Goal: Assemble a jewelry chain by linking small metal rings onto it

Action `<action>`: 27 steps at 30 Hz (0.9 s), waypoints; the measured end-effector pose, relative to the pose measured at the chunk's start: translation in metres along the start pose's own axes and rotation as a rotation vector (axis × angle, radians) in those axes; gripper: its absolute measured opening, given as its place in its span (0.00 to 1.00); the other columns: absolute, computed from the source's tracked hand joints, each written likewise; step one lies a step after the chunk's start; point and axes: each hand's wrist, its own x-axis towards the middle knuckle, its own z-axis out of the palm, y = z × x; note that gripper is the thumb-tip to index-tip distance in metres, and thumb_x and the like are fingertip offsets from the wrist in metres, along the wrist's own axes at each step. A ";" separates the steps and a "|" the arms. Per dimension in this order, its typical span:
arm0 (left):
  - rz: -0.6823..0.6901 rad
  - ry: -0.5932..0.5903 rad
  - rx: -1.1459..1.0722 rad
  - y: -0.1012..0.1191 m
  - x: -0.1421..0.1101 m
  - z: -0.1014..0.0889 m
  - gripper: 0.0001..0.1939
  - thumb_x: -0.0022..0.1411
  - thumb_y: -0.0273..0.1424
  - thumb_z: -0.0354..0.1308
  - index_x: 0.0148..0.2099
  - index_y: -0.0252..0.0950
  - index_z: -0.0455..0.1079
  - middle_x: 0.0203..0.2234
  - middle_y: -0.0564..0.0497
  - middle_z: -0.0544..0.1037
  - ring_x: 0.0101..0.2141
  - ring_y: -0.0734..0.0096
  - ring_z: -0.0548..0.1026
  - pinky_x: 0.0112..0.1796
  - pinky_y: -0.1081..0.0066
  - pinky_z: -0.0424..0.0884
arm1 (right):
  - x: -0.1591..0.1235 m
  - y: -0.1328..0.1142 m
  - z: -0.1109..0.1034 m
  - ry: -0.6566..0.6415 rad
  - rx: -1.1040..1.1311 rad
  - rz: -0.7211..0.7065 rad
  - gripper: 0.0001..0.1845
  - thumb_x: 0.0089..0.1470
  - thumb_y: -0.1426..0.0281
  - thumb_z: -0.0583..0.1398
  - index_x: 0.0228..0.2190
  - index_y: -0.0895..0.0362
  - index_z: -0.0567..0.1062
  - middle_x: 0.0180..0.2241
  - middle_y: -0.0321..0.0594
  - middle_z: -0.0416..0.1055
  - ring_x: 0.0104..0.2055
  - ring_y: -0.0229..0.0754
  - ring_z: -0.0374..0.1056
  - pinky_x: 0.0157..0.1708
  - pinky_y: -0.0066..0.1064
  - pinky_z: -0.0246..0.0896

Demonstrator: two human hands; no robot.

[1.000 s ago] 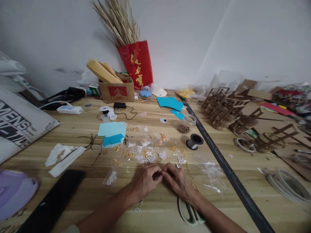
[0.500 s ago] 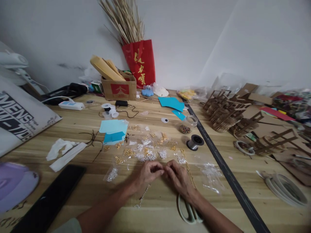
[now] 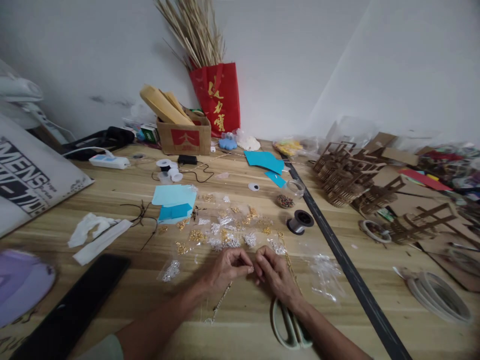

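My left hand (image 3: 228, 269) is closed in a pinch, thumb against forefinger, with a tiny pale bit showing at the tips; its kind is too small to make out. Just right of it, my right hand (image 3: 274, 274) has its fingers curled and pressed together; whatever they hold is hidden. A thin bead-like chain (image 3: 220, 303) lies on the table below my left hand, its upper end out of sight behind the hand. Beside my right hand runs a gold chain (image 3: 288, 259). Pale-handled scissors (image 3: 287, 327) lie partly beneath my right wrist.
Small bags of gold and silver findings (image 3: 228, 237) spread just beyond my hands. A wire spool (image 3: 300, 221), a clear plastic bag (image 3: 324, 272) and small wooden baskets (image 3: 337, 172) are to the right. A black phone-like slab (image 3: 77, 305) and white cloth strips (image 3: 101, 242) lie left.
My fingertips have drawn slightly apart, leaving a small gap between the hands. The right fingers are curled more. The whole view has shifted a little.
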 end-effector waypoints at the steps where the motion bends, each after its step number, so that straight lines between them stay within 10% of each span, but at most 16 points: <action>1: -0.011 0.003 -0.021 0.001 0.000 0.000 0.12 0.49 0.34 0.67 0.28 0.32 0.70 0.24 0.50 0.78 0.28 0.70 0.75 0.33 0.71 0.67 | 0.000 0.000 0.000 0.000 0.018 0.001 0.22 0.60 0.50 0.54 0.27 0.55 0.62 0.19 0.27 0.57 0.19 0.32 0.56 0.22 0.25 0.60; 27: -0.020 0.071 0.100 0.004 0.001 0.002 0.12 0.50 0.36 0.65 0.28 0.32 0.70 0.22 0.53 0.74 0.26 0.73 0.70 0.29 0.73 0.63 | 0.000 -0.009 -0.003 -0.023 -0.114 0.002 0.20 0.60 0.51 0.54 0.30 0.56 0.66 0.21 0.30 0.60 0.22 0.34 0.57 0.22 0.26 0.52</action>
